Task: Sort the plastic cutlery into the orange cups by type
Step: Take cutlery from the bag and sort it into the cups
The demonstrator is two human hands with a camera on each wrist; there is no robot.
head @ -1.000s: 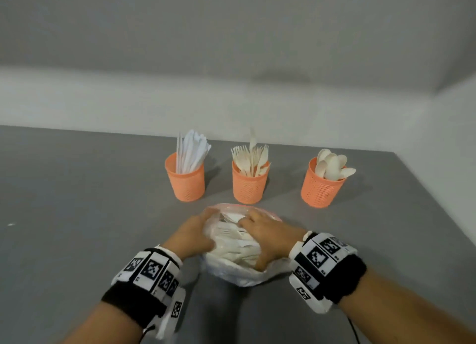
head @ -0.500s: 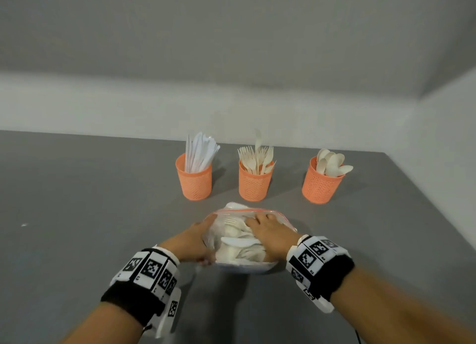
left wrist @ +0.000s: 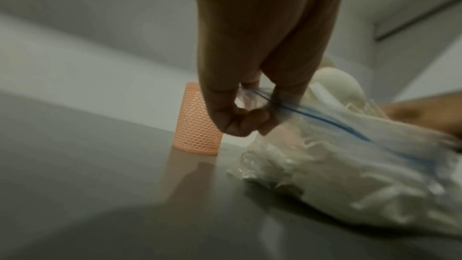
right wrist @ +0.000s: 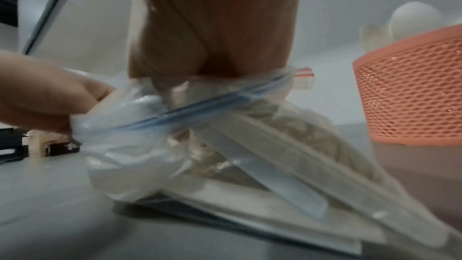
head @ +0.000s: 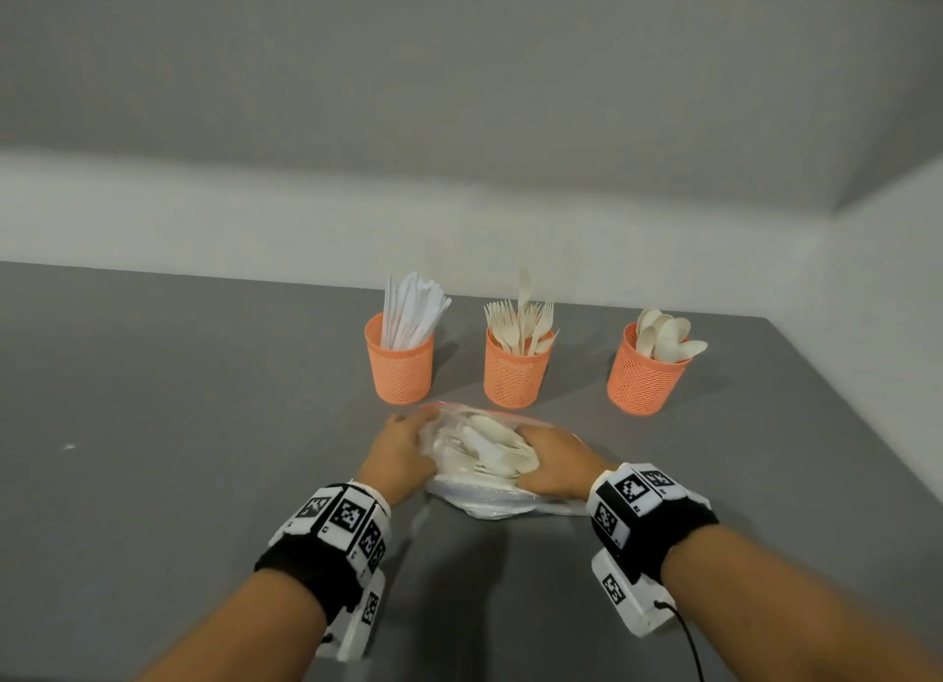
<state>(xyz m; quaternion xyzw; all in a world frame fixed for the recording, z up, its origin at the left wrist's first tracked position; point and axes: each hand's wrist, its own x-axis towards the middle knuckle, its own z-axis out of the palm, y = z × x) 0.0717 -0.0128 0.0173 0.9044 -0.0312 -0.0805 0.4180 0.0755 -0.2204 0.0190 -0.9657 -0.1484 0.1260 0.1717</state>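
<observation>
Clear bag [head: 490, 497] of cutlery lies just before the cups [head: 516, 370]; left hand [head: 403, 451] pinches its zip rim, right hand's [head: 556, 464] fingers reach inside, grasp hidden.

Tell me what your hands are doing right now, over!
Left hand pinches the zip bag rim. Right hand reaches into the bag's mouth; its grip is hidden. Three orange cups already hold cutlery. Nothing in the way.
</observation>
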